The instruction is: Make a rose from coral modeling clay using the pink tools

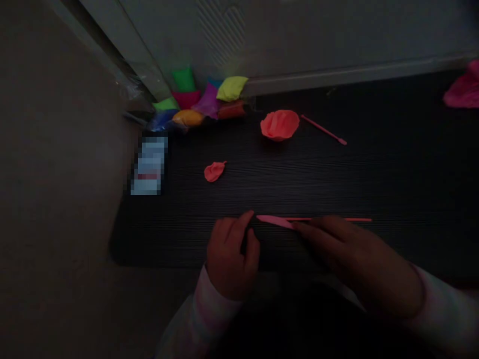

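Clock centred on the flat pink blade-like tool [275, 221], 12 pointing away from the wearer. Very dark view, fine detail lost. Tool lies just above the black fine-grooved table [172, 224] or on it, can't tell which. Right hand [348, 249], 4 o'clock: fingertips closed on the tool's near end; rest of the tool, if any, hidden under the hand. Thin coral-red strand [359, 220] runs toward 3 o'clock; fingers cover its middle, the tool overlaps its left end, so can't tell whether it's cut there. Left hand [232, 252], 8 o'clock: fingers half curled, small gap between index and thumb, nothing seen held; index tip right by the tool's tip, contact unclear. Coral-red ruffled petal-like cup [280, 125] at 12, its inside folds merging in the gloom. Slim pink stick [324, 129] with flattened end, 1 o'clock. Small crumpled coral-red piece [214, 171], 10. Farther out at 10, pixelated pale rectangle [149, 167], content unreadable. 11: bright multicoloured pillow-shaped packets [187, 117], overlapping, partly under clear film. 2 o'clock: crinkled magenta thing [464, 89], cut off by the frame edge, material unclear.
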`<state>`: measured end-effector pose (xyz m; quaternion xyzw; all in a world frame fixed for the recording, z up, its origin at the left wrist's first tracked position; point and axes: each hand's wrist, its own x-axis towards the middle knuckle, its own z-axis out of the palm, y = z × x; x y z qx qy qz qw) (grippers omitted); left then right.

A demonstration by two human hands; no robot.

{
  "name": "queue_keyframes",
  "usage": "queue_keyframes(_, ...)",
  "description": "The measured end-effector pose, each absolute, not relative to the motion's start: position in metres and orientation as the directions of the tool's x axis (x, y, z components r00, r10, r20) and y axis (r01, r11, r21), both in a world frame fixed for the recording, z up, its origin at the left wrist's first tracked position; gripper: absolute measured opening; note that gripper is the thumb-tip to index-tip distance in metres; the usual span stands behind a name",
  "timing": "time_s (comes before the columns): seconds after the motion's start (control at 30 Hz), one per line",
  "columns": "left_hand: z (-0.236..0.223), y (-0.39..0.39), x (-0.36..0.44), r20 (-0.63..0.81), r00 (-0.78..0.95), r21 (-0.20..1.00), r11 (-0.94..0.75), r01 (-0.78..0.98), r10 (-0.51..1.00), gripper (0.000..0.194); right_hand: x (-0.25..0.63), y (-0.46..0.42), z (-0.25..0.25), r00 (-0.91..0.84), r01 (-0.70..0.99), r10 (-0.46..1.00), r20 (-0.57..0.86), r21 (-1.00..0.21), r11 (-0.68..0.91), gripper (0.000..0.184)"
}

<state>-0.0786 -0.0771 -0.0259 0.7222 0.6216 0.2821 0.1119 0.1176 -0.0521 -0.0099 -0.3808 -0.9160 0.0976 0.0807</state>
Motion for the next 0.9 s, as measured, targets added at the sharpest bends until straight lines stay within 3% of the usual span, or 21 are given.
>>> queue_keyframes(0.13, -0.027, -0.078, -0.077, 0.271, 0.052, 0.491, -0.184, 0.851, 0.961, 0.028, 0.118, -0.050, -0.010, -0.667, 0.685, 0.743, 0.052, -0.348, 0.640, 0.031)
queue_keyframes(0.23, -0.029, -0.078, -0.078, 0.289, 0.044, 0.492, -0.188, 0.850, 0.956, 0.026, 0.122, -0.050, -0.008, -0.633, 0.709, 0.773, 0.052, -0.363, 0.605, 0.030)
queue_keyframes(0.57, -0.030, -0.079, -0.069, 0.277, 0.212, 0.367, -0.307, 0.878, 0.937, 0.032, 0.135, -0.062, -0.009, -0.657, 0.726, 0.750, 0.075, -0.206, 0.656, 0.038)
queue_keyframes(0.9, -0.026, -0.077, -0.061, 0.186, 0.286, 0.227, -0.324, 0.918, 0.940, 0.034, 0.133, -0.060, -0.012, -0.673, 0.724, 0.737, 0.063, -0.149, 0.674, 0.036)
